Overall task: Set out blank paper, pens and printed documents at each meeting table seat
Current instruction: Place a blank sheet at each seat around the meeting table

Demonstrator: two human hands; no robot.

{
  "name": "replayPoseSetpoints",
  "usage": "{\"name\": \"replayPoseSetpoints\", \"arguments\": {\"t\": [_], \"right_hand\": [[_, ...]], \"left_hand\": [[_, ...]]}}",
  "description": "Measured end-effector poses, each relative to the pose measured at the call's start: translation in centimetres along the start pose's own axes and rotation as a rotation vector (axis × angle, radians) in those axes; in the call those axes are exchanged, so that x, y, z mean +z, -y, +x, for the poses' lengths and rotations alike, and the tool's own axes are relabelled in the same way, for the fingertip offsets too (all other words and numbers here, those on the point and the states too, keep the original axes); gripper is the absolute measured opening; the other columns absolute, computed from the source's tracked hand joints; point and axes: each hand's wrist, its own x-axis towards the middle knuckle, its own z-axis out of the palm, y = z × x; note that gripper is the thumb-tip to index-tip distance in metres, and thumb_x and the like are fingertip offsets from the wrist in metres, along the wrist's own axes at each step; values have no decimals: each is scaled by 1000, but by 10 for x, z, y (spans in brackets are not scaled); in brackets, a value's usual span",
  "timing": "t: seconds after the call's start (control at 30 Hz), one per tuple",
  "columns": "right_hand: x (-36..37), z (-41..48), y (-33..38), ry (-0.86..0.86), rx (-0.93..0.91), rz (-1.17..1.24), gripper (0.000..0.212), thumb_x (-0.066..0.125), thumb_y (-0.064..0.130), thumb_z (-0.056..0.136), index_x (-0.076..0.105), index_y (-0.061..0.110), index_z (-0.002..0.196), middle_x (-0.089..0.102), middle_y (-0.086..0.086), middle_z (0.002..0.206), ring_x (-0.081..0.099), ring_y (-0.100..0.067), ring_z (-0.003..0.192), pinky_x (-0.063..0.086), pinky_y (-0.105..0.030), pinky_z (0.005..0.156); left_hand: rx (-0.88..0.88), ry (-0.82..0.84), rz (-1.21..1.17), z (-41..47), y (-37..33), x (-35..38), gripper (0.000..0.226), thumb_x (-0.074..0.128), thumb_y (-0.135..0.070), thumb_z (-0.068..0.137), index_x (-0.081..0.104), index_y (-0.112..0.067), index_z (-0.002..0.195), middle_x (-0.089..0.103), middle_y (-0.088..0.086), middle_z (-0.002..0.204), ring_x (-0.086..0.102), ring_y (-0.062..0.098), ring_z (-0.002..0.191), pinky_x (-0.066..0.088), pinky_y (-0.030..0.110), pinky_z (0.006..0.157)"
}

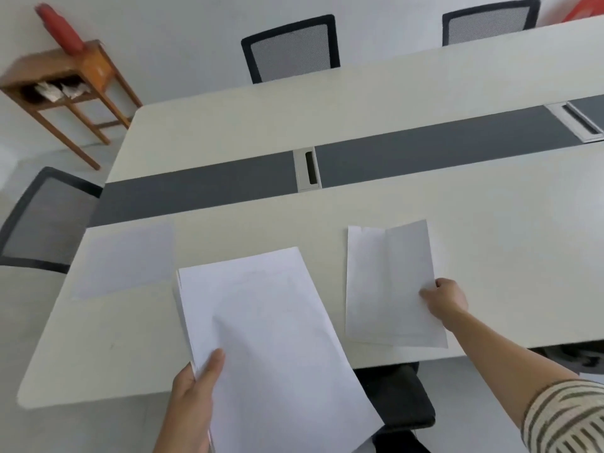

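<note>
1. The left grip (192, 397) holds a paper stack (271, 338) by its near left corner. The thumb lies on the top page and the fingers are curled underneath.
2. The stack is held tilted over the near edge of the desk (490, 223), and its lower part hangs out past that edge.
3. The right grip (446, 299) is closed on the right edge of an upper sheet (408, 273), pinching it. The arm reaches in from a striped sleeve (565, 416).
4. The upper sheet is turned slightly clockwise and overlaps a lower sheet (362, 282), which lies flat on the desk to the right of the stack. I cannot tell whether the upper sheet rests fully on it or is slightly lifted.
5. A single sheet (124, 259) lies flat near the left end of the desk, well apart from the other two.
6. A grey strip (196, 191) runs along the middle of the desk, with a cable port (307, 170) set into it.
7. Two mesh-backed chairs (291, 47) stand at the far side, and an end chair (49, 217) stands at the left.
8. A wooden side table (65, 80) stands by the wall and carries a red object (60, 29).
</note>
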Motion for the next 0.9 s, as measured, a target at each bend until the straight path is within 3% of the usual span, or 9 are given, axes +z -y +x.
{"name": "replayPoseSetpoints", "arguments": {"t": [0.1, 0.17, 0.27, 0.43, 0.57, 0.7, 0.77, 0.83, 0.9], "right_hand": [[-4, 3, -3, 8, -6, -119, 10, 60, 17, 81, 60, 7, 84, 69, -16, 91, 61, -31, 74, 50, -35, 65], [-13, -3, -6, 5, -8, -221, 28, 61, 23, 85, 57, 12, 111, 68, -10, 105, 62, -30, 89, 49, -35, 71], [-30, -33, -5, -57, -70, -244, 54, 59, 31, 90, 40, 21, 139, 62, -4, 124, 59, -27, 111, 48, -35, 78], [-59, -135, 12, 145, -152, 314, 34, 59, 37, 94, 63, 13, 119, 72, 0, 99, 67, -16, 91, 51, -33, 79], [-78, -217, -6, 441, 25, 602, 26, 48, 27, 100, 64, 15, 83, 60, 6, 64, 53, -10, 58, 43, -21, 58], [-106, -257, -49, 395, 134, 902, 21, 50, 35, 98, 64, 19, 94, 63, 4, 75, 57, -11, 68, 46, -21, 60], [-125, -267, -73, 404, 160, 1080, 49, 46, 54, 93, 72, 14, 104, 75, -3, 90, 69, -21, 81, 53, -31, 73], [-146, -275, -102, 346, 90, 1177, 63, 36, 63, 91, 76, 16, 105, 76, -7, 104, 72, -25, 90, 54, -36, 78], [-170, -285, -133, 237, -25, 1151, 50, 45, 53, 92, 74, 15, 109, 75, -7, 105, 72, -25, 90, 54, -38, 80]], "left_hand": [[-3, 1, 3, -5, 1, 6, 12, 56, -13, 93, 68, -11, 95, 75, 5, 91, 66, 29, 98, 49, 47, 93], [6, 34, 2, -8, 0, 12, 13, 56, -15, 93, 68, -10, 98, 72, 11, 103, 65, 30, 104, 45, 50, 100], [12, 141, -3, -11, -5, 22, 16, 55, -16, 93, 68, -10, 102, 75, 11, 99, 68, 29, 96, 51, 43, 86], [2, 407, 25, -20, -18, 44, 24, 53, -20, 94, 69, -7, 104, 76, 13, 98, 72, 30, 90, 53, 40, 77], [-41, 658, 38, -34, -20, 72, 26, 52, -20, 91, 69, -3, 101, 75, 17, 93, 74, 29, 78, 56, 38, 68], [-58, 874, 122, -59, -12, 108, 32, 53, -20, 87, 66, 2, 108, 73, 23, 102, 72, 35, 85, 60, 38, 64], [-32, 934, 196, -76, -4, 127, 29, 51, -16, 92, 66, 1, 110, 73, 21, 102, 73, 34, 88, 61, 34, 63], [3, 954, 254, -96, 5, 145, 26, 50, -14, 94, 66, -1, 110, 74, 18, 101, 73, 32, 89, 61, 36, 67], [28, 975, 299, -121, 14, 164, 25, 52, -14, 94, 67, -2, 109, 75, 17, 101, 72, 33, 90, 57, 44, 80]]}}
